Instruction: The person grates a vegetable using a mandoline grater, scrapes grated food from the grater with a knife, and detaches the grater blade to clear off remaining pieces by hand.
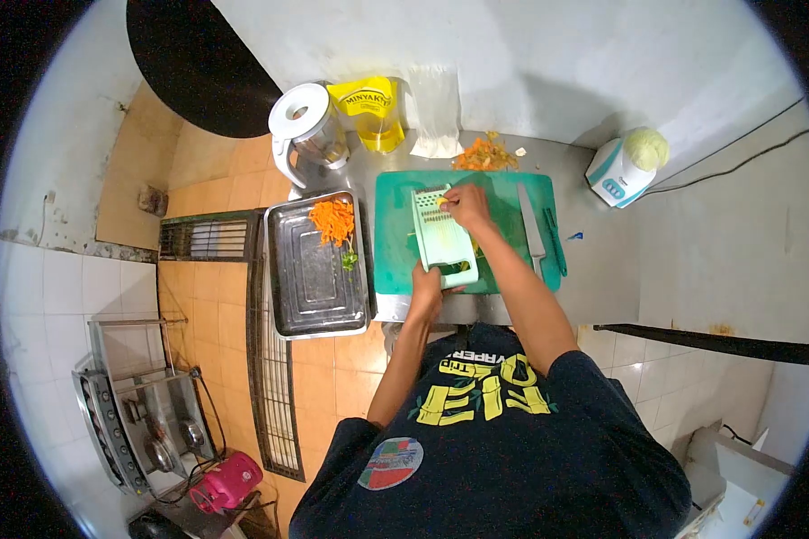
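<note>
A pale green grater [445, 241] is tilted over the green cutting board [394, 193]. My left hand [427, 292] is closed round its lower handle end. Near the grater's top, the fingers of my right hand [467, 206] are pinched together against the grating face; whatever they hold is too small and covered to name. Some thin shreds lie on the board by the grater, partly hidden under it. To the right of my right hand, a knife [531, 226] and a dark green peeler-like tool [555, 241] lie on the board.
Left of the board stands a metal tray [310, 296] with shredded carrot [333, 221] and green leaves [350, 260]. Behind are a blender jug [319, 135], an oil pouch [375, 112], a plastic bag [436, 112] and peelings [485, 154]. A cabbage [645, 149] sits on a blender base [616, 175].
</note>
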Demonstrator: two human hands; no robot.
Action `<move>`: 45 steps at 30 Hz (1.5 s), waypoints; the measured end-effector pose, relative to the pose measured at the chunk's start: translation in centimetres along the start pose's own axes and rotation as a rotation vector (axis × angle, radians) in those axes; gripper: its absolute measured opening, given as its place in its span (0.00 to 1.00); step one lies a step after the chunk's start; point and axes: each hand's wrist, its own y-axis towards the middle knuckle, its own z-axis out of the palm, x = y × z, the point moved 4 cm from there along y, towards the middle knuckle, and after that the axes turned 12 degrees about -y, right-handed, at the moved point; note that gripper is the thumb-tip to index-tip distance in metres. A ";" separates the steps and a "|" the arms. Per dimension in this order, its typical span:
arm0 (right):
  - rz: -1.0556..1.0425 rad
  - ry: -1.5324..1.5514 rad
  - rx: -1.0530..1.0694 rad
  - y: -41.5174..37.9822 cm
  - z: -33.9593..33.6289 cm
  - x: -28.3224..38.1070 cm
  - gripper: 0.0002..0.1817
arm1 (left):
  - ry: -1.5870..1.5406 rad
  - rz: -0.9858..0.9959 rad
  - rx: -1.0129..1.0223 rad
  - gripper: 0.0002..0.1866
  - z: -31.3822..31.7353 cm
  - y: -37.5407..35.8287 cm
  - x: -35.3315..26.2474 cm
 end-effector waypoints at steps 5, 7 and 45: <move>-0.043 -0.046 0.133 0.9 -0.2 0.2 0.14 | -0.006 -0.053 0.024 0.26 -1.2 0.1 1.5; -0.036 -0.004 0.183 0.6 -0.5 0.4 0.14 | -0.014 -0.062 0.042 0.25 -0.8 -0.2 1.4; -0.220 -0.236 0.040 -8.7 -6.3 4.0 0.10 | 0.036 -0.035 -0.051 0.26 -0.7 -0.1 1.7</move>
